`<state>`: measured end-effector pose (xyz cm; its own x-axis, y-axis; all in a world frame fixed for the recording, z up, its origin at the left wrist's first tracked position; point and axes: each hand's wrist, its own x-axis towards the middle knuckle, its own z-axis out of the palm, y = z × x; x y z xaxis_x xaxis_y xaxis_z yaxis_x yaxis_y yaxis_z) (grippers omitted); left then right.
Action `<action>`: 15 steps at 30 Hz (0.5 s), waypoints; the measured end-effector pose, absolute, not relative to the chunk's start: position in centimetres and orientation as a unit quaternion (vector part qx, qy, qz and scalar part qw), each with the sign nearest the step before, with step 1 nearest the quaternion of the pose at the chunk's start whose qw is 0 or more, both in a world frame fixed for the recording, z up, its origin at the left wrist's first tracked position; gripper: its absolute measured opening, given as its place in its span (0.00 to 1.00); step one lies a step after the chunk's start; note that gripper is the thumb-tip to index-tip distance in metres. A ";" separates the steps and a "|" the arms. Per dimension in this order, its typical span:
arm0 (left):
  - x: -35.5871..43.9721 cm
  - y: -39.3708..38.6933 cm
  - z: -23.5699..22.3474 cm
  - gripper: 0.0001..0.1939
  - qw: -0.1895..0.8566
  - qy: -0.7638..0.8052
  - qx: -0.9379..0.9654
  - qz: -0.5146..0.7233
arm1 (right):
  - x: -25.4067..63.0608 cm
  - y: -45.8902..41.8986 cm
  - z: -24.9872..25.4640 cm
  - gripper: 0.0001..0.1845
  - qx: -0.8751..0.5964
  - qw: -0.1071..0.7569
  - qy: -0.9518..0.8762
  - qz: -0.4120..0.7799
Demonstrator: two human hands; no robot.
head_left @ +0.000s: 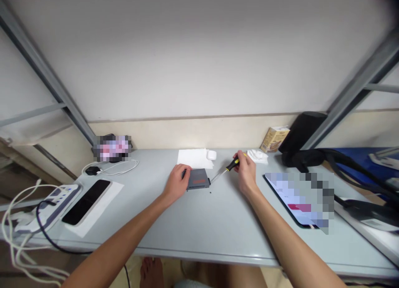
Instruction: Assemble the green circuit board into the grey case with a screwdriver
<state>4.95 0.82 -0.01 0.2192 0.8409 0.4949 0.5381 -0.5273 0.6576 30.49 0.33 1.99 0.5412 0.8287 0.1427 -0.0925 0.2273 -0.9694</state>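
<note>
A small dark grey box [198, 178] with reddish lettering and a row of vent holes lies on the grey table. My left hand [177, 180] grips its left end, fingers over the edge. In my right hand [245, 171] is a screwdriver [231, 166] with a black and yellow handle. Its thin shaft slants down to the left, and the tip is at the box's right end, near a small black part there. Whether the tip touches cannot be made out. Tiny dark specks, perhaps screws [210, 192], lie close to the box.
Behind the box are white paper [191, 157] and a white earbud case [211, 155]. A phone [87, 201], a power strip [51, 209] and cables lie left. On the right are a tablet [296, 200], a small carton [274, 139], crumpled tissue [257, 156] and a black stand [302, 134].
</note>
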 end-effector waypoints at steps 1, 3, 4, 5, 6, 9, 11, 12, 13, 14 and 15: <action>5.0 0.7 0.0 0.11 0.178 0.452 0.760 0.431 | 30.2 -0.1 2.3 0.25 -0.530 0.693 -0.387 0.298; 4.9 0.7 0.0 0.12 0.194 0.452 0.755 0.434 | 29.6 -0.9 2.7 0.25 -0.529 0.672 -0.452 0.253; 4.9 0.7 0.0 0.13 0.206 0.451 0.751 0.435 | 29.3 -1.2 2.8 0.25 -0.526 0.661 -0.475 0.248; 4.9 0.7 0.0 0.14 0.217 0.452 0.747 0.436 | 29.0 -1.5 2.9 0.24 -0.527 0.647 -0.492 0.247; 4.8 0.8 0.0 0.15 0.226 0.454 0.744 0.436 | 28.7 -1.7 2.9 0.24 -0.527 0.637 -0.505 0.248; 4.7 0.9 -0.1 0.16 0.235 0.461 0.735 0.439 | 28.0 -1.9 2.7 0.23 -0.519 0.619 -0.520 0.279; 4.7 0.8 0.0 0.16 0.233 0.462 0.733 0.442 | 27.6 -1.9 2.6 0.23 -0.502 0.610 -0.522 0.323; 4.7 0.8 0.0 0.16 0.231 0.461 0.733 0.443 | 27.4 -1.9 2.6 0.23 -0.492 0.602 -0.526 0.346; 4.8 0.8 0.0 0.16 0.229 0.461 0.734 0.444 | 27.1 -2.0 2.6 0.23 -0.482 0.591 -0.533 0.367; 4.8 0.8 0.0 0.16 0.226 0.459 0.735 0.444 | 26.9 -2.1 2.5 0.23 -0.474 0.578 -0.543 0.383; 4.8 0.8 0.0 0.16 0.223 0.458 0.737 0.444 | 26.7 -2.2 2.5 0.23 -0.468 0.565 -0.554 0.393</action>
